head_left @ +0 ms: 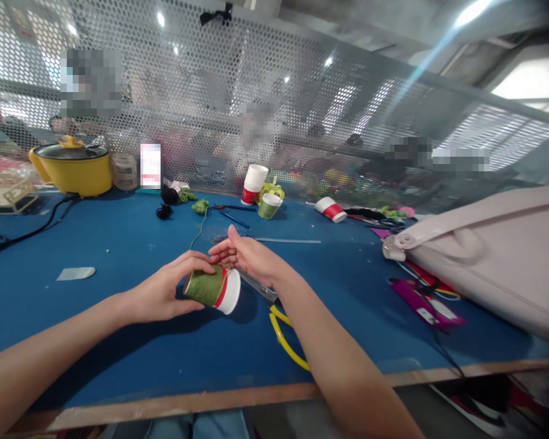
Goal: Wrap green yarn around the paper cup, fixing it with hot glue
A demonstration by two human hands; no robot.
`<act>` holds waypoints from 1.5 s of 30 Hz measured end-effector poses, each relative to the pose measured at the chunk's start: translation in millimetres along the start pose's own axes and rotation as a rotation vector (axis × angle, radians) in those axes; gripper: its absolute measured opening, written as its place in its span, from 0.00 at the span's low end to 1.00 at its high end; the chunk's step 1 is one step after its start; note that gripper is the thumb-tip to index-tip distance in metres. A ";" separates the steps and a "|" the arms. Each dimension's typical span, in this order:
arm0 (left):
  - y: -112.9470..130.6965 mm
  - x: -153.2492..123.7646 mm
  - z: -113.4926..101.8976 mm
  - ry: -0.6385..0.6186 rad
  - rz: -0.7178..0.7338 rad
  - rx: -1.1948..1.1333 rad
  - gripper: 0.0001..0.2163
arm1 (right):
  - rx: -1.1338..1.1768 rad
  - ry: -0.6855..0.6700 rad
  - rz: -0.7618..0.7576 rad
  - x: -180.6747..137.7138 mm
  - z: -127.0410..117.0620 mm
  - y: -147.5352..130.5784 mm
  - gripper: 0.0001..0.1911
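Note:
My left hand (162,292) is wrapped round a paper cup (213,289) held on its side above the blue table (119,341). The cup is covered in green yarn, with a red band and a white rim facing right. My right hand (249,256) rests against the cup's far side, fingers stretched out and close together. A green yarn strand (197,231) runs from the cup area back to a small yarn ball (200,207). Scissors with yellow handles (281,329) lie on the table under my right forearm.
A stack of paper cups (254,183), a green-wrapped cup (269,206) and a tipped red-and-white cup (332,210) sit further back. A yellow pot (73,167) stands far left. A pale pink bag (494,256) lies at the right. A perforated metal screen (274,91) backs the table.

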State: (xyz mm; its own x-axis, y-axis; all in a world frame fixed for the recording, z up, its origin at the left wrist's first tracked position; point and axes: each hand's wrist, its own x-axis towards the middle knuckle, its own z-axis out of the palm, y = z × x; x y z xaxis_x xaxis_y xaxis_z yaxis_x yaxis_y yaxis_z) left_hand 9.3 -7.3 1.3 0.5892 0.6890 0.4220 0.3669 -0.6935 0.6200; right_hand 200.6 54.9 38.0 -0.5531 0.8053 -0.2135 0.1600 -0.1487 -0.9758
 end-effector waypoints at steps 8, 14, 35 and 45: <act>0.8 -1.8 2.4 -0.015 -0.044 0.022 0.26 | 0.142 0.018 -0.178 6.1 6.3 -6.5 0.28; 2.7 -3.0 2.9 -0.074 -0.050 0.067 0.30 | 0.067 -0.077 -0.143 17.2 16.9 -24.9 0.30; -9.4 0.3 -1.9 0.046 -0.154 0.200 0.24 | -0.179 0.416 -0.163 -3.2 -35.4 1.0 0.15; -12.7 -0.9 -3.7 0.043 -0.170 0.226 0.25 | -1.043 0.494 0.056 8.9 -51.5 13.4 0.03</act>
State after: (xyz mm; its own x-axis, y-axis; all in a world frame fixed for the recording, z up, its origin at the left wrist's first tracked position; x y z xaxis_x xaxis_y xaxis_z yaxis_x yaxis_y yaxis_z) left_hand 1.5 1.6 -4.5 0.4763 0.8045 0.3548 0.6117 -0.5930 0.5235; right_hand 239.9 89.6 25.5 -0.1804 0.9835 0.0109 0.8993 0.1694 -0.4033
